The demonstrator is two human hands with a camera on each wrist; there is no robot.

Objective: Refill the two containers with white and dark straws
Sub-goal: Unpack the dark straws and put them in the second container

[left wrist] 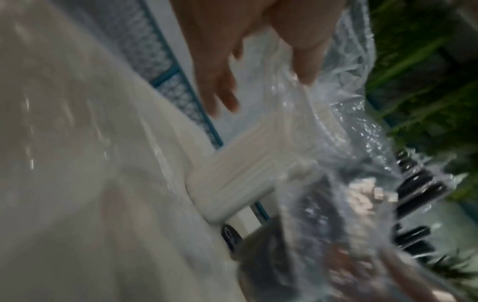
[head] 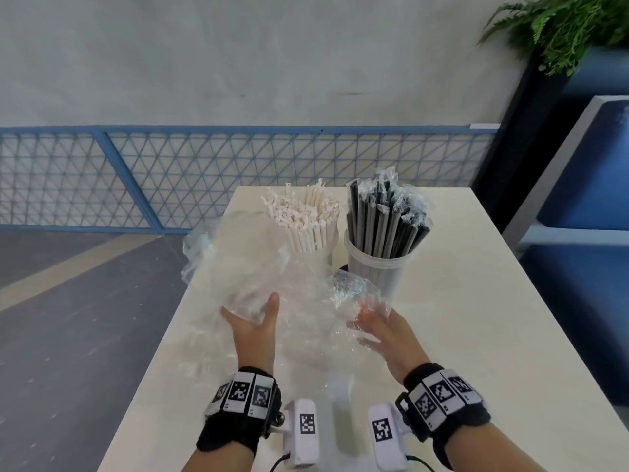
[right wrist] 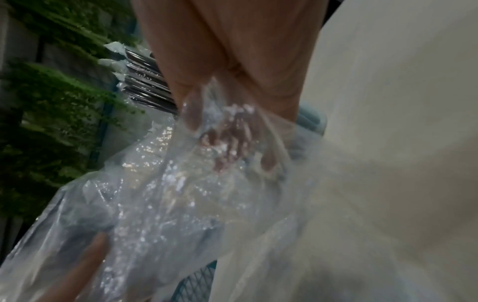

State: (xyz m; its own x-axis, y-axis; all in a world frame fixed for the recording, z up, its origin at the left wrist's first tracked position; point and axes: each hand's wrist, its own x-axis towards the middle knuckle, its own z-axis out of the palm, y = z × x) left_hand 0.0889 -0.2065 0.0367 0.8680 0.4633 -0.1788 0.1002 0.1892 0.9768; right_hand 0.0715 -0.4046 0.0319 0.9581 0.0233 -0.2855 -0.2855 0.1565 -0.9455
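Two clear containers stand at the far end of the cream table (head: 476, 335). One holds white straws (head: 311, 229) (left wrist: 232, 179), and the container (head: 374, 274) to its right holds dark straws (head: 384, 226) (right wrist: 147, 87). A crumpled clear plastic bag (head: 245, 267) (left wrist: 349, 122) (right wrist: 129, 204) hangs in the air in front of them. My left hand (head: 250, 304) (left wrist: 266, 93) is spread wide, with thumb and fingers straight against the bag's left part. My right hand (head: 371, 318) (right wrist: 214, 139) grips the bag's right part, and its curled fingers show through the film.
The table's left edge (head: 163, 335) drops to a grey floor, and part of the bag reaches past it. Behind the table runs a blue mesh railing (head: 170, 172). A plant (head: 571, 25) and blue furniture (head: 585, 199) stand at the right. A small dark object (head: 343, 267) lies between the containers.
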